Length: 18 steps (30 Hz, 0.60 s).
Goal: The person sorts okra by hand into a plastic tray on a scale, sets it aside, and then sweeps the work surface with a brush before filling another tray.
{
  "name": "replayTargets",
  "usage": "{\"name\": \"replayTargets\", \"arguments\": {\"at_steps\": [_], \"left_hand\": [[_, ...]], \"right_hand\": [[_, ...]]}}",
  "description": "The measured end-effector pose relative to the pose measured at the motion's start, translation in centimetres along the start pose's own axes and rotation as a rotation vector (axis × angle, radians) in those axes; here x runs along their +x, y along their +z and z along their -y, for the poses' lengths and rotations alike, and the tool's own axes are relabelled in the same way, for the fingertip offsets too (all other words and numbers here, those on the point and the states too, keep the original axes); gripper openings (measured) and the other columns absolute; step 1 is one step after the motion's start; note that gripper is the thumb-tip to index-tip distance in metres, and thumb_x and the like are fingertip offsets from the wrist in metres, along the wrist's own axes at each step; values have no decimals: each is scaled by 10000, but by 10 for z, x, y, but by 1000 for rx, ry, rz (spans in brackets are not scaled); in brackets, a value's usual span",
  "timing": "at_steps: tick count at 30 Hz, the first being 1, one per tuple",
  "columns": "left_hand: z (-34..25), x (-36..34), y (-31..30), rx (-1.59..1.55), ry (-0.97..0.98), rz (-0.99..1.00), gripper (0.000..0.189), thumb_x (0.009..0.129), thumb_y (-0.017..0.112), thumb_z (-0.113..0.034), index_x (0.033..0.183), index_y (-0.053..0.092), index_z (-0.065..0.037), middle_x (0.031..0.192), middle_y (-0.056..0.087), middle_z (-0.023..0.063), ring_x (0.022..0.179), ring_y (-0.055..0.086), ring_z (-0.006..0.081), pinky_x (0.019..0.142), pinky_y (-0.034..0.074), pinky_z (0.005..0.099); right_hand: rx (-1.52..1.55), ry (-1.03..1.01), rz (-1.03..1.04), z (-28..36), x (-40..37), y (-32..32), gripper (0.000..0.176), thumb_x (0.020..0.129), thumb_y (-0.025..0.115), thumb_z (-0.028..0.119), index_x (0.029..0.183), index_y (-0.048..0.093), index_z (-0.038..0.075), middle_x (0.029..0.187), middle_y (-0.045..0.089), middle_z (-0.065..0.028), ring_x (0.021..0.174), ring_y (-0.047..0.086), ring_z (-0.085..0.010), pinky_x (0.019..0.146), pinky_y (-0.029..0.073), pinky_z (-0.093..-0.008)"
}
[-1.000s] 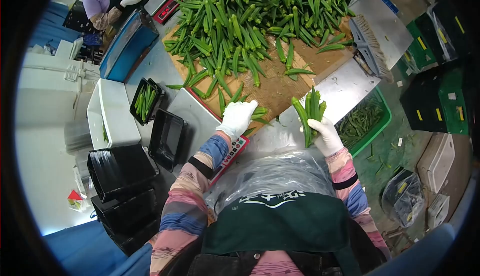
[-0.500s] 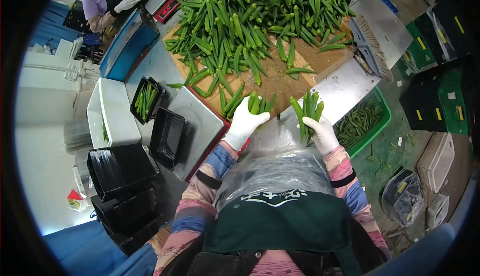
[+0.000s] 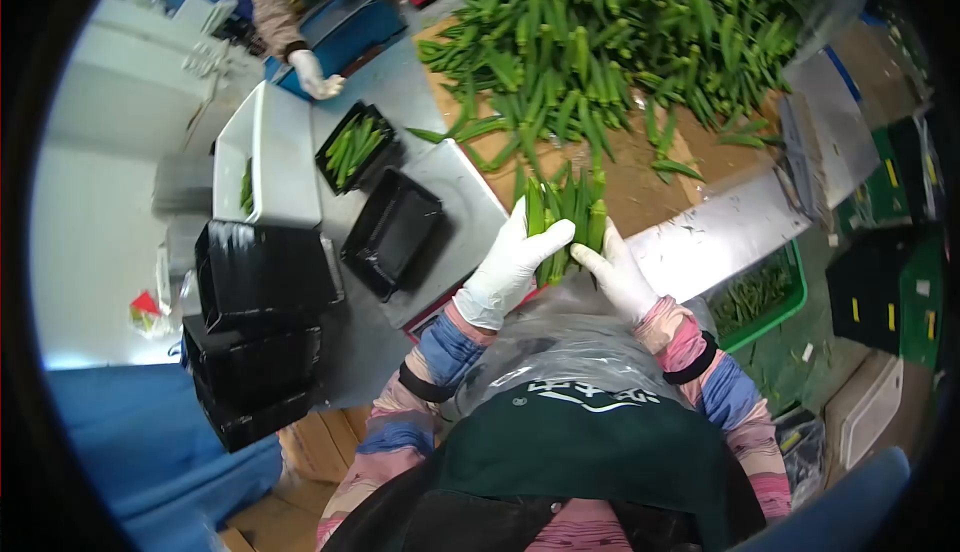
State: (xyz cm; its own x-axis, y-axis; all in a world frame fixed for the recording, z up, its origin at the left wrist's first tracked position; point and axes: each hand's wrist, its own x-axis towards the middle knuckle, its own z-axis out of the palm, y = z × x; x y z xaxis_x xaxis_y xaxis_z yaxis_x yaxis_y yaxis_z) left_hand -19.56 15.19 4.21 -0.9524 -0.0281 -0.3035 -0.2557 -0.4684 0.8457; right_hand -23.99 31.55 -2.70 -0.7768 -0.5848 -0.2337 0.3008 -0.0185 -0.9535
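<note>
— Hands?
— I'm seeing left hand and right hand both gripping one okra bundle, just beside the grey scale tray.
— Writing?
— White apron lettering is showing too blurred to read.

You face a steel bench, green floor and dark crates on your right, blue sheeting at your left.

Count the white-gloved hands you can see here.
3. The left hand and right hand clasp the okra bundle at centre. A co-worker's hand is at upper left, beside the blue crate. That person's other hand is out of view.
</note>
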Motion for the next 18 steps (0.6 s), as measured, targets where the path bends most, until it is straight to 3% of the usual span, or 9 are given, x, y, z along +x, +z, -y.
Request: {"name": "replayTargets", "arguments": {"at_steps": [3, 5, 7, 11, 14, 15, 16, 17, 18], "left_hand": [[-49, -24, -29, 204, 87, -85, 564, 941, 699, -167, 1426, 450, -21, 1309, 577, 64, 1179, 560, 148, 998, 458, 306], [-86, -44, -55, 309, -17, -195, 535, 940, 712, -199, 1382, 469, -20, 1258, 588, 58, 1140, 565, 137, 981, 468, 297], [-107, -56, -91, 389, 58, -206, 525, 943, 714, -218, 1366, 478, -17, 1247, 594, 66, 1132, 575, 139, 976, 474, 296], [-132, -72, -142, 487, 63, -313, 562, 982, 656, -253, 1437, 439, -4, 1327, 571, 102, 1203, 554, 161, 1030, 451, 306], [-104, -64, -184, 778, -4, -347, 671, 997, 634, -287, 1510, 349, 39, 1471, 483, 180, 1359, 461, 231, 1135, 356, 330], [-86, -64, -205, 831, -49, -386, 698, 1001, 628, -296, 1522, 324, 54, 1517, 443, 203, 1408, 419, 252, 1166, 318, 336], [-77, -65, -219, 1007, 54, -365, 712, 1004, 622, -304, 1522, 313, 76, 1557, 391, 224, 1453, 363, 269, 1194, 271, 346], [-73, -67, -217, 886, 108, -422, 669, 1010, 615, -282, 1513, 341, 63, 1537, 420, 213, 1437, 385, 253, 1186, 289, 341], [-76, -73, -212, 778, 163, -478, 645, 1012, 612, -264, 1510, 353, 54, 1525, 433, 205, 1425, 400, 246, 1179, 301, 338]], "right_hand": [[85, -48, 155, 8, 23, 60, 711, 963, 640, 162, 1526, 255, -38, 1477, 462, -203, 1362, 455, -242, 1123, 372, -352], [69, -120, 217, 15, 41, 105, 597, 977, 615, 141, 1491, 342, 10, 1400, 505, -115, 1291, 473, -198, 1097, 384, -337], [198, -10, 360, 30, 55, 150, 610, 984, 614, 195, 1500, 339, 21, 1397, 510, -119, 1286, 485, -213, 1094, 392, -347], [168, 206, 437, 26, 77, 217, 726, 1005, 592, 272, 1546, 215, -29, 1375, 515, -158, 1295, 478, -206, 1123, 360, -330], [3, 128, 646, 14, 91, 192, 726, 1009, 589, 290, 1554, 240, -39, 1418, 516, -172, 1342, 452, -207, 1137, 347, -317], [-103, 70, 610, 32, 81, 170, 637, 1015, 581, 266, 1516, 345, -48, 1448, 526, -176, 1351, 476, -207, 1113, 386, -306], [-61, 15, 565, 3, 85, 154, 523, 1025, 562, 222, 1457, 448, -51, 1465, 527, -172, 1327, 526, -213, 1075, 439, -320], [131, 57, 578, 4, 78, 128, 465, 1035, 539, 179, 1438, 476, -43, 1399, 585, -167, 1245, 603, -210, 1023, 492, -330], [114, 114, 485, 3, 75, 104, 415, 1043, 522, 167, 1403, 515, -38, 1359, 617, -158, 1175, 649, -207, 990, 516, -324]]}}
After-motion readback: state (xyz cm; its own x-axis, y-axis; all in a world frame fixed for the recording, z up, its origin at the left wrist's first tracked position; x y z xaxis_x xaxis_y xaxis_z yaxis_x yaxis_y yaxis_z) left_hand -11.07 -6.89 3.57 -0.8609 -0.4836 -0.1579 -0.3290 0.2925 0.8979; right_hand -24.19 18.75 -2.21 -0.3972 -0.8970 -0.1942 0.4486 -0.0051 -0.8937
